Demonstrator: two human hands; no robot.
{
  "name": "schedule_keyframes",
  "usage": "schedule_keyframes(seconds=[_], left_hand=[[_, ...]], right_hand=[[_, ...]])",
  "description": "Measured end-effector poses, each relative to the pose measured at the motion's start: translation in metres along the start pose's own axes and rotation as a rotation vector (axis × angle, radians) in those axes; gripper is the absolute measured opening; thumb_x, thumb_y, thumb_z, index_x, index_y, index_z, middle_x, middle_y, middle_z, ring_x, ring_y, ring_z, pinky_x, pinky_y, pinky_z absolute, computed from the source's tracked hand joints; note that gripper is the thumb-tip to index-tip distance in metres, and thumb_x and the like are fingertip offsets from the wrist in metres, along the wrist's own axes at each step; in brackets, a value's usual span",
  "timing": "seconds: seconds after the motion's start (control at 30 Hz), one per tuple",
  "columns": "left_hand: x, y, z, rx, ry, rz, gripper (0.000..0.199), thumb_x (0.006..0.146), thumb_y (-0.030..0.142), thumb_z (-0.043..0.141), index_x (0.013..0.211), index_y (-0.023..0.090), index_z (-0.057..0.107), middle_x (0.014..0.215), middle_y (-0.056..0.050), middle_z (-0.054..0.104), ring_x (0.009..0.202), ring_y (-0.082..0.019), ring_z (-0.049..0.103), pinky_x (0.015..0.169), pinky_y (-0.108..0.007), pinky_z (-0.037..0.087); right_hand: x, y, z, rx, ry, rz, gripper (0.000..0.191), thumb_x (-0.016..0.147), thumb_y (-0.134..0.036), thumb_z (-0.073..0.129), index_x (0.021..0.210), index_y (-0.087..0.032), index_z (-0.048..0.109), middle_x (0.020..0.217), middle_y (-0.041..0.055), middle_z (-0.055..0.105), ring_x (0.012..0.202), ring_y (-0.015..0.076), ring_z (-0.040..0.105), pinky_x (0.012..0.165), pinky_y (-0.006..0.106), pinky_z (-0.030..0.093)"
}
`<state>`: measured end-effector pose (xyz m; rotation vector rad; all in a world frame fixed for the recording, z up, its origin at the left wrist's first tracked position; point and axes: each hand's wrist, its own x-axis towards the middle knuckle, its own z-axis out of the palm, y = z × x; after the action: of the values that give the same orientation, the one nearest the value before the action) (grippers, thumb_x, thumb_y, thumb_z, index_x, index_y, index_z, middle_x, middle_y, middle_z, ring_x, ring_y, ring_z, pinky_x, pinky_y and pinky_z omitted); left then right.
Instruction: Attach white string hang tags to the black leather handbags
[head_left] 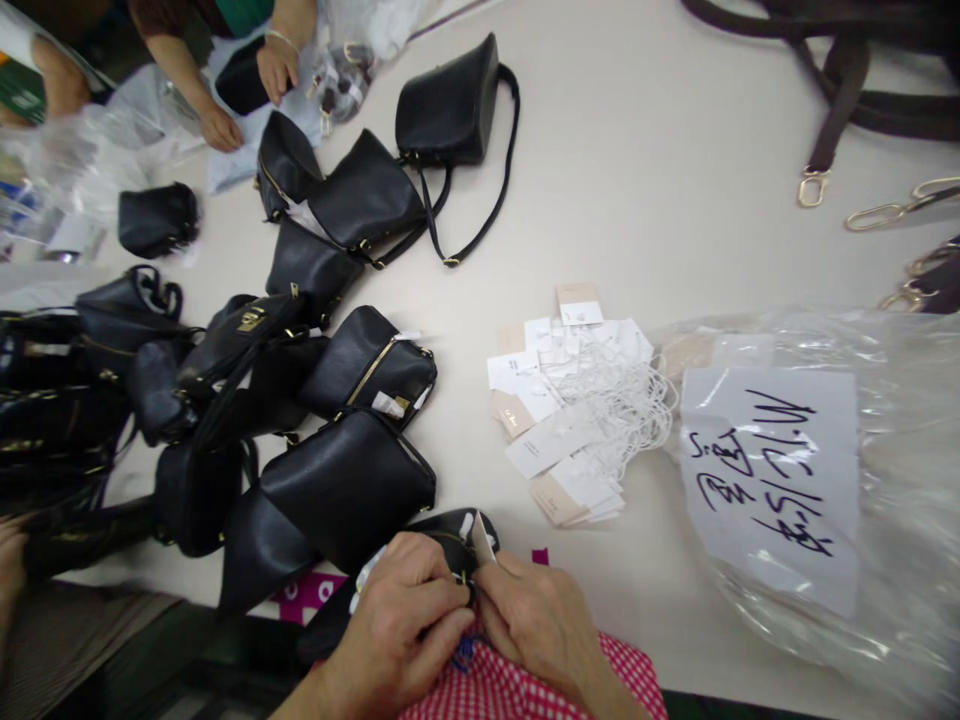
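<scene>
A small black handbag [442, 527] lies at the table's near edge, partly hidden by my hands. My left hand [409, 605] is closed in a pinch over the bag's gold hardware; what its fingertips grip is hidden. My right hand [529, 615] is closed beside it, with a paper hang tag [482, 540] standing up between its fingers and the bag. A loose pile of white and beige hang tags [555, 440] with white strings [615, 400] lies just beyond. Below the hands is a red checked cloth [495, 690].
Several black handbags [345, 485] are heaped at the left. A clear plastic bag [900, 480] with a handwritten sheet [772, 480] fills the right. Dark straps with gold clips [814, 187] lie at upper right. A co-worker's hands [277, 68] handle a bag at upper left.
</scene>
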<state>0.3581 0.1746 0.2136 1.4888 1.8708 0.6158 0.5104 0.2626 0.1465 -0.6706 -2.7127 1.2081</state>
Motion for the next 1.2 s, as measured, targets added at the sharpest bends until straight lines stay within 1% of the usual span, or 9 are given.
schedule_keyframes(seconds=[0.17,0.27,0.33,0.43,0.67,0.83,0.97,1.1,1.2], left_hand=[[0.001,0.001,-0.01,-0.158,0.005,-0.321,0.023,0.097,0.016,0.041,0.111,0.021,0.06,0.089,-0.002,0.065,0.082,-0.014,0.063,0.077,-0.025,0.051],[0.01,0.0,-0.02,-0.137,-0.12,-0.393,0.027,0.095,0.013,0.042,0.107,0.022,0.064,0.113,-0.006,0.061,0.102,-0.016,0.061,0.092,-0.026,0.049],[0.018,-0.002,-0.027,-0.122,-0.265,-0.381,0.029,0.094,0.01,0.044,0.1,0.023,0.069,0.119,-0.005,0.058,0.107,-0.017,0.059,0.094,-0.027,0.047],[0.032,-0.006,-0.035,-0.122,-0.437,-0.312,0.026,0.093,0.011,0.049,0.091,0.021,0.072,0.102,-0.003,0.062,0.093,-0.015,0.06,0.082,-0.023,0.047],[0.048,-0.012,-0.032,0.115,-0.61,-0.025,0.028,0.095,0.011,0.042,0.075,0.016,0.06,0.085,-0.002,0.062,0.077,-0.016,0.056,0.068,-0.025,0.043],[0.036,-0.016,-0.026,0.215,-0.548,-0.009,0.016,0.094,0.011,0.041,0.09,0.017,0.055,0.088,-0.003,0.061,0.076,-0.017,0.055,0.071,-0.028,0.044],[0.028,-0.015,-0.022,0.207,-0.438,-0.088,0.017,0.096,0.014,0.036,0.092,0.017,0.052,0.083,-0.003,0.059,0.073,-0.017,0.055,0.07,-0.029,0.043],[0.023,-0.009,-0.018,0.118,-0.3,-0.188,0.019,0.096,0.017,0.035,0.091,0.018,0.053,0.082,-0.003,0.06,0.075,-0.018,0.057,0.072,-0.03,0.044],[0.018,-0.004,-0.014,-0.062,-0.197,-0.265,0.019,0.095,0.02,0.036,0.092,0.019,0.055,0.086,-0.003,0.063,0.079,-0.017,0.059,0.076,-0.029,0.045]], right_hand=[[0.004,-0.002,0.0,-0.096,-0.011,-0.04,0.016,0.074,-0.007,0.058,0.07,-0.022,0.059,0.062,-0.0013,0.064,0.046,0.0139,0.055,0.047,0.033,0.017],[0.004,-0.002,0.002,-0.113,-0.011,-0.044,0.016,0.075,-0.007,0.058,0.07,-0.022,0.058,0.063,-0.001,0.064,0.047,0.0143,0.056,0.047,0.033,0.018],[0.004,-0.002,0.004,-0.113,-0.001,-0.039,0.016,0.076,-0.006,0.057,0.071,-0.022,0.058,0.063,-0.0009,0.064,0.047,0.0144,0.056,0.048,0.033,0.019],[0.004,-0.002,0.005,-0.116,0.012,-0.049,0.017,0.075,-0.006,0.057,0.069,-0.022,0.057,0.062,-0.0012,0.064,0.046,0.0146,0.057,0.047,0.033,0.02],[0.007,-0.001,-0.003,-0.042,-0.095,-0.018,0.02,0.076,-0.004,0.053,0.082,-0.022,0.062,0.067,-0.0001,0.069,0.05,0.0174,0.064,0.045,0.032,0.023],[0.008,0.001,-0.013,0.298,-0.249,0.141,0.026,0.079,-0.013,0.055,0.104,-0.018,0.062,0.085,0.0048,0.074,0.068,0.0204,0.068,0.054,0.028,0.035],[0.004,0.005,-0.014,0.657,-0.375,0.345,0.022,0.078,-0.026,0.061,0.098,-0.018,0.065,0.07,-0.0001,0.066,0.065,0.0184,0.061,0.058,0.028,0.037],[-0.009,0.01,-0.008,0.867,-0.286,0.43,0.048,0.078,-0.028,0.06,0.125,-0.02,0.059,0.066,-0.0034,0.059,0.061,0.0165,0.055,0.058,0.028,0.038],[-0.017,0.012,-0.008,1.079,-0.193,0.485,0.059,0.081,-0.031,0.06,0.138,-0.023,0.047,0.081,-0.0006,0.068,0.073,0.0182,0.061,0.069,0.031,0.046]])
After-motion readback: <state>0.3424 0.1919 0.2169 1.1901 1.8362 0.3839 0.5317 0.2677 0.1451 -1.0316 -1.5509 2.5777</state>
